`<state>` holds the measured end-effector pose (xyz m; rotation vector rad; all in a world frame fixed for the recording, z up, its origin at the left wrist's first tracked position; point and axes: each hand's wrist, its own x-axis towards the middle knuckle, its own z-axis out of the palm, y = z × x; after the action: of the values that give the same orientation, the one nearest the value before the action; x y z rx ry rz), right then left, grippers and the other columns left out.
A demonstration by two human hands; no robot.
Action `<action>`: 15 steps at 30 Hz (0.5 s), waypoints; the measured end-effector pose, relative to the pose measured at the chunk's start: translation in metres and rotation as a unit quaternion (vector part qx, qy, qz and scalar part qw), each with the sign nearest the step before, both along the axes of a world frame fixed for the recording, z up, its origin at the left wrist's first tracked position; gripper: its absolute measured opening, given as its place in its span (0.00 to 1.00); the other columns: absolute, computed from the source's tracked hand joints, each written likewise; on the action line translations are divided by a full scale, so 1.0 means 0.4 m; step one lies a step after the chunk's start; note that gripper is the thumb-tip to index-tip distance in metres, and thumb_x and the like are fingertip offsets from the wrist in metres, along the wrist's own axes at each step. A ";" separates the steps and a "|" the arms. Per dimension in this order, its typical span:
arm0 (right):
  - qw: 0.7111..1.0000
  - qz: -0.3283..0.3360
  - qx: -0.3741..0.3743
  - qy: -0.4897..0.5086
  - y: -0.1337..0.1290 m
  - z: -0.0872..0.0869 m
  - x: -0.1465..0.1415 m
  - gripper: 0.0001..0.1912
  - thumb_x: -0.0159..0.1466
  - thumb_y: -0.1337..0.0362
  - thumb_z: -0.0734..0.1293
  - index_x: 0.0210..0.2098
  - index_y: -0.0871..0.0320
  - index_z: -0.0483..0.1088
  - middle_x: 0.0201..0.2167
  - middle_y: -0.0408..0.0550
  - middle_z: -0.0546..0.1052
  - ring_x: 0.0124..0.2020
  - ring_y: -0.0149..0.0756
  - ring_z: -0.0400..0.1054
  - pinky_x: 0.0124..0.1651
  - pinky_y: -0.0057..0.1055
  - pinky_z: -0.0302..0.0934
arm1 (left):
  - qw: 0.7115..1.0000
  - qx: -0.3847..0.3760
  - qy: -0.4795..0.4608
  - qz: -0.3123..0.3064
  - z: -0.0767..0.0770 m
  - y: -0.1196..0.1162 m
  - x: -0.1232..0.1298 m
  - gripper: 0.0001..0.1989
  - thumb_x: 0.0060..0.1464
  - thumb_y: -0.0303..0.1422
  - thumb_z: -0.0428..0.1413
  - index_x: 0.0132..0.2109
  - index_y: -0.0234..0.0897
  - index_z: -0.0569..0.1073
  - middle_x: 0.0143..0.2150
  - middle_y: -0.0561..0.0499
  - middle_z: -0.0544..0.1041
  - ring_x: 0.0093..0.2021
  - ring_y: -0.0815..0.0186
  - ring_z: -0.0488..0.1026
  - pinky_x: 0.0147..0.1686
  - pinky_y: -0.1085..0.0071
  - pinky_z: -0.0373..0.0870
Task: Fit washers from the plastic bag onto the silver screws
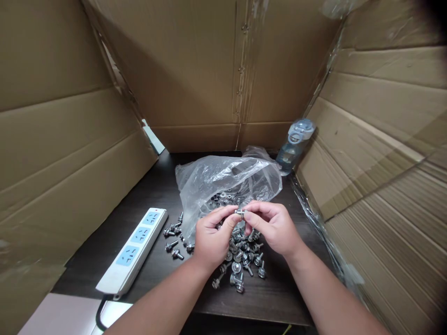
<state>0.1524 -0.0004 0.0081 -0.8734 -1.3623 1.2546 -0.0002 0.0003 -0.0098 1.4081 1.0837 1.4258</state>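
Observation:
Between my fingertips is a small metal bolt [240, 212], held over a pile of bolts. My left hand [215, 235] pinches its left end with thumb and forefinger. The thumb and fingers of my right hand [274, 226] close on its right end. Below and around both hands, many loose metal bolts with washers [236, 267] lie on the dark table [272, 298]. A clear plastic bag [209, 172] lies open just behind my hands, with more metal parts at its mouth. My left hand hides part of the pile.
A white power strip [134, 246] with a black cable lies at the left. A translucent blue bottle [295, 146] stands at the back right, beside the bag. Cardboard walls [199, 70] enclose the table at the back and both sides.

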 end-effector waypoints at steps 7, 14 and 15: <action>0.993 0.012 -0.113 -0.005 0.009 -0.029 -0.011 0.27 0.64 0.45 0.61 0.22 0.63 0.66 0.14 0.42 0.66 0.12 0.26 0.60 0.16 0.24 0.55 | 1.000 -0.009 -0.014 -0.006 -0.006 0.001 0.002 0.11 0.49 0.36 0.62 0.38 0.34 0.81 0.32 0.47 0.77 0.22 0.74 0.64 0.21 0.77 0.61; 0.998 -0.003 -0.054 0.025 0.006 -0.013 0.000 0.17 0.59 0.55 0.70 0.40 0.63 0.71 0.25 0.45 0.73 0.22 0.29 0.69 0.28 0.26 0.65 | 0.981 -0.119 -0.149 -0.039 -0.022 0.008 0.003 0.16 0.48 0.40 0.63 0.42 0.35 0.78 0.24 0.53 0.70 0.18 0.78 0.56 0.18 0.79 0.53; 0.998 -0.001 -0.048 0.026 0.003 -0.008 0.000 0.16 0.58 0.58 0.72 0.40 0.63 0.71 0.25 0.45 0.74 0.23 0.29 0.70 0.29 0.26 0.65 | 0.982 -0.115 -0.143 -0.039 -0.022 0.008 0.003 0.16 0.48 0.40 0.63 0.42 0.35 0.78 0.24 0.53 0.70 0.18 0.78 0.56 0.18 0.79 0.54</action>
<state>0.1525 0.0009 0.0050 -0.9034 -1.2680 1.3412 0.0009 0.0034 -0.0186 1.0345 0.9628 1.3502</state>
